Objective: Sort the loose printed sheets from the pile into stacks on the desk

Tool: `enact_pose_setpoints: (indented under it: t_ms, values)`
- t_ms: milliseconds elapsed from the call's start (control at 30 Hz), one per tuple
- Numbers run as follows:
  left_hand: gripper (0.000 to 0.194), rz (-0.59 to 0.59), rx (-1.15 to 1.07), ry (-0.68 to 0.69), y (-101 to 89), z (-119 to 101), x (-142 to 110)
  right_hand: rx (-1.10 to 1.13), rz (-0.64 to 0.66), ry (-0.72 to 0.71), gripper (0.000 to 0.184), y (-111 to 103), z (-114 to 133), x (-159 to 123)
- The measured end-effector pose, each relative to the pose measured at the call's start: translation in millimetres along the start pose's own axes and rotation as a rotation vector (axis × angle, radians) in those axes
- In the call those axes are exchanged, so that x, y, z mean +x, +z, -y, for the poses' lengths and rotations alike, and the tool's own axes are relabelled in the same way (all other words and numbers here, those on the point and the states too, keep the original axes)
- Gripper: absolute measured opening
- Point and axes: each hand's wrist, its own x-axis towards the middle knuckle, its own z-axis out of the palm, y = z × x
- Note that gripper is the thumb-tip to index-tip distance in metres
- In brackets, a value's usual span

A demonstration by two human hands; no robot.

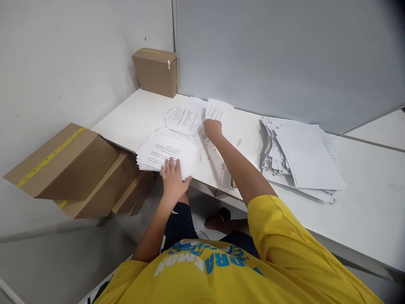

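My left hand point(173, 178) lies flat, fingers spread, on the near edge of a stack of printed sheets point(166, 151) at the front of the white desk point(363, 202). My right hand point(212, 128) reaches farther back with fingers curled, pinching the edge of printed sheets point(185, 119) spread out behind the stack. A loose sheet point(218, 109) lies just beyond that hand. I wear a yellow shirt.
A messy pile of blank-side-up papers point(303, 158) sits to the right on the desk. A small cardboard box point(156, 71) stands in the back corner against the wall. Larger cardboard boxes point(66, 162) with yellow tape lean below the desk's left end.
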Motion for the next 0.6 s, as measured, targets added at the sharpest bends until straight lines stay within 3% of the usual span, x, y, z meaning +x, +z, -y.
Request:
enact_pose_setpoints:
  t_ms: [167,267,400,500,600]
  values:
    - [0.056,-0.009,0.055,0.076,10.3,-6,-18,-0.153,-0.107,0.01,0.029,-11,39,18]
    - [0.038,-0.031,0.043,0.098,9.5,-6,-21,-0.144,-0.07,-0.087,0.033,1,74,17]
    - [0.032,-0.124,-0.028,0.094,11.9,1,-17,-0.105,0.037,-0.121,0.044,17,103,-7]
    - [0.032,-0.144,-0.097,0.171,12.6,10,-20,-0.042,0.029,-0.173,0.054,13,97,-37]
    - [0.031,-0.077,-0.1,0.277,11.7,12,-34,-0.021,0.115,-0.149,0.066,1,68,-72]
